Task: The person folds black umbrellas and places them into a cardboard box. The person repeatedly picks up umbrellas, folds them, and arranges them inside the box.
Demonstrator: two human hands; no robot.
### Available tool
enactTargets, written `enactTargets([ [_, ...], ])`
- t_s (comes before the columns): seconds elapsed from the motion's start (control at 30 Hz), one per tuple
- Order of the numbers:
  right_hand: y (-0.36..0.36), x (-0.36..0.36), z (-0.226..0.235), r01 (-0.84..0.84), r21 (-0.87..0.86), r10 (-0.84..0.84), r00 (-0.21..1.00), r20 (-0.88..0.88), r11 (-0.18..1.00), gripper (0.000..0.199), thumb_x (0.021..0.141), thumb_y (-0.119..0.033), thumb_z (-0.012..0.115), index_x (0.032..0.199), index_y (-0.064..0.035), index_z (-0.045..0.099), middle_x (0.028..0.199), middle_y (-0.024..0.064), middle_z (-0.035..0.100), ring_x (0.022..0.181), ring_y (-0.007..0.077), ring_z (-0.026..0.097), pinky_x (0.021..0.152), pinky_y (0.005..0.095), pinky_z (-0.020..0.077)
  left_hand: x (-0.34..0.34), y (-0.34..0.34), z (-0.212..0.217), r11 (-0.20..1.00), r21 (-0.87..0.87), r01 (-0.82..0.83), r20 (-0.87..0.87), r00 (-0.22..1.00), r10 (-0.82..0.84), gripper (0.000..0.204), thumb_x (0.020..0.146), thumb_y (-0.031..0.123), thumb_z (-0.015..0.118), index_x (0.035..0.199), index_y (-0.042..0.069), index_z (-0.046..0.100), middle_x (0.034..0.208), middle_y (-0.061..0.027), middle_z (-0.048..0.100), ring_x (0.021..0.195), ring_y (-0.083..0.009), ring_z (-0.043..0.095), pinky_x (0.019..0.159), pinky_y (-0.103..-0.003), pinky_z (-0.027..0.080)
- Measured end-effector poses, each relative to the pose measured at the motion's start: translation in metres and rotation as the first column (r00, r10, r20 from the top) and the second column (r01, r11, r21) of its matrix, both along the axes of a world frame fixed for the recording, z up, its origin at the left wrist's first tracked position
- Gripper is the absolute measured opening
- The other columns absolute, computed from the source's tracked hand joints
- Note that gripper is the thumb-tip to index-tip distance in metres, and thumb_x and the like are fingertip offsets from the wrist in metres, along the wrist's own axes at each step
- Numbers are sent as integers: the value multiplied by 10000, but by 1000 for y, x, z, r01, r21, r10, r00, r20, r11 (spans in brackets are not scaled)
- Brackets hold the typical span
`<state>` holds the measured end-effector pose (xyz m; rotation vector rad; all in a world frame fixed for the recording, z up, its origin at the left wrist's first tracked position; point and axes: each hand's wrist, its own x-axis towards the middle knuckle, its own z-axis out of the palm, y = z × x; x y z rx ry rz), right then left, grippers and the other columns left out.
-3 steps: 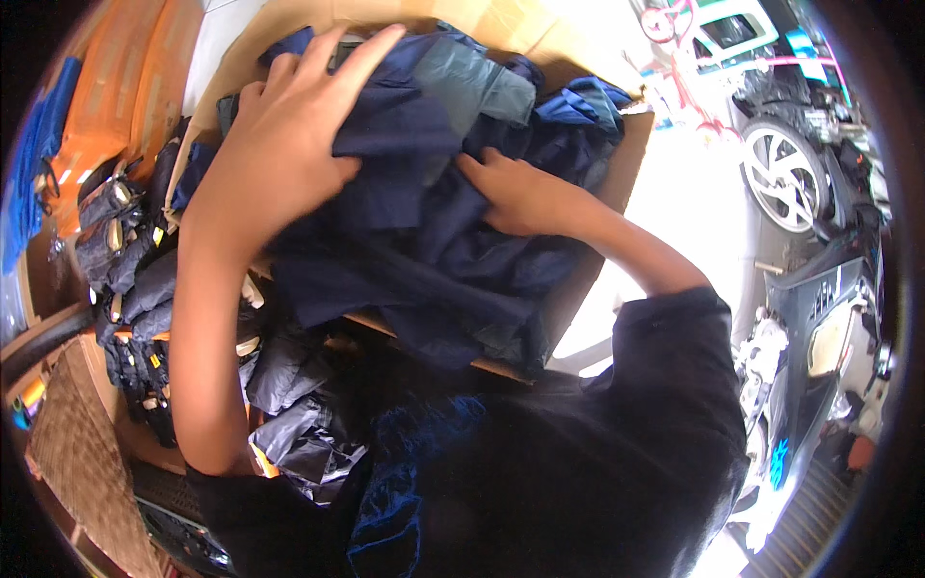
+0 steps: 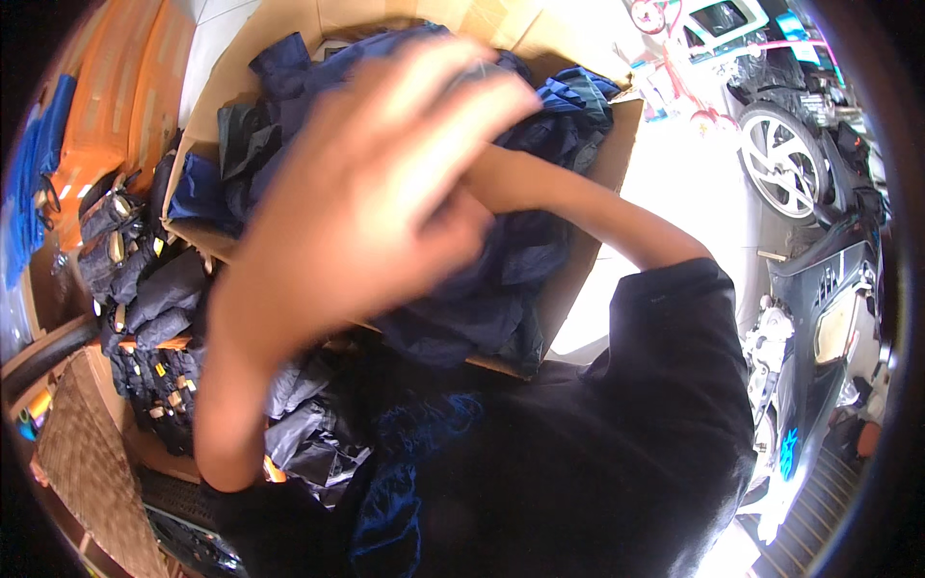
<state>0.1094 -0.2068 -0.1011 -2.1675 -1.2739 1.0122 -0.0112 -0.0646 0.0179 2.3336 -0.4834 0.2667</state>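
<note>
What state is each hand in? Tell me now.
Left hand: open but blurred, no held thing visible, over the dark blue cloth.
Right hand: mostly hidden behind the left; grip cannot be told.

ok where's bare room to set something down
Glare-washed floor between cardboard box and white wheel looks bare; so do tiles between box and orange stack. Crowded: the box, heaped with dark cloth; its left, black bundles.
</note>
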Motion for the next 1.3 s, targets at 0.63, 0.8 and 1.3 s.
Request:
enactTargets([
  [0.63,-29,17,36,-272,-590,245,961,-127,760,687,925,-479,466,1330,72,411,1190,317,558,1145,418,532,979,467,407,35,22,-94,938,301,169,-515,857,11,121,811,66,571,919,60,623,1134,-101,601,1079,-336,532,918,-454,429],
  [0.8,-33,-47,18,-302,-283,275,952,-133,910,593,963,-372,439,1397,12,316,1158,331,558,1133,445,526,982,469,412,47,-27,-46,978,206,18,-221,975,29,201,843,150,570,1019,72,626,1118,-93,601,1076,-326,517,952,-444,406],
  [1.3,-73,64,59,67,-665,123,964,235,744,514,932,-418,510,1209,15,500,1067,251,623,1036,396,589,882,465,464,41,-19,-141,710,397,581,-761,641,-99,331,815,313,657,1075,109,677,1343,-89,495,1315,-307,372,1036,-525,352],
])
